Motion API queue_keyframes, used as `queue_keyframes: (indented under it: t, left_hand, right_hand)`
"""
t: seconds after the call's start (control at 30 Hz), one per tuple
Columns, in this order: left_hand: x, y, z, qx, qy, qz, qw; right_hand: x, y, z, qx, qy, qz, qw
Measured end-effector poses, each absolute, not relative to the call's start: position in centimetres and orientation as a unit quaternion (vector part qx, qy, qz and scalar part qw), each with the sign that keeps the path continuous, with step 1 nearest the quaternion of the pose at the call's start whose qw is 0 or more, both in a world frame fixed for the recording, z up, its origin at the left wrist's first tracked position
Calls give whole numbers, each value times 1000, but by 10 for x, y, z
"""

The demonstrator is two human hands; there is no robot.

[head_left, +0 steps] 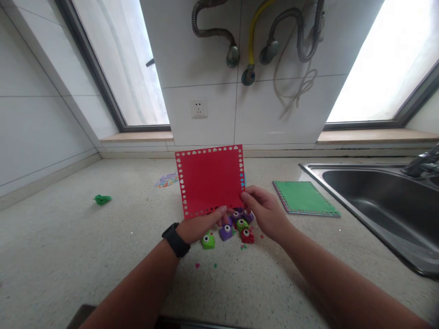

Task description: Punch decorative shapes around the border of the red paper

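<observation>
A red sheet of paper (211,180) is held upright above the counter, its edges punched with small hearts, stars and flowers. My left hand (204,223) grips its lower edge, thumb in front and fingers behind. At the lower right corner, my right hand (264,210) pinches it between thumb and fingers. Below and behind the sheet lie several small craft punches: a green one (208,241), a purple one (226,232), a red one (247,236) and another green one (242,224). Tiny punched paper shapes (243,247) are scattered around them.
A stack of punched sheets with a green one on top (305,197) lies to the right, beside a steel sink (384,201). A pile of colourful paper bits (167,180) sits behind the red sheet's left side. A crumpled green piece (102,199) lies far left on the counter.
</observation>
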State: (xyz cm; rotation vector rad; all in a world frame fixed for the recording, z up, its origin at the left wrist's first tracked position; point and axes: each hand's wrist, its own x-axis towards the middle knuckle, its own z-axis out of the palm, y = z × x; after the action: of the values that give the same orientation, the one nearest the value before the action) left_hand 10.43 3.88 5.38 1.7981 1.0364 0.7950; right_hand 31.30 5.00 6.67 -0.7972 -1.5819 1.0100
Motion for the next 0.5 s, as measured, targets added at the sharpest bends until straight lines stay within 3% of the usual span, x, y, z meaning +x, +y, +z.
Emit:
queue_keyframes:
  t: [0.33,0.5]
  left_hand:
    - [101,51,38,690,412,343,486]
    - [97,51,38,669,449,368,465]
  right_hand:
    - [327,63,59,-399,-652,384,519]
    - [338,67,60,-494,-755,182,391]
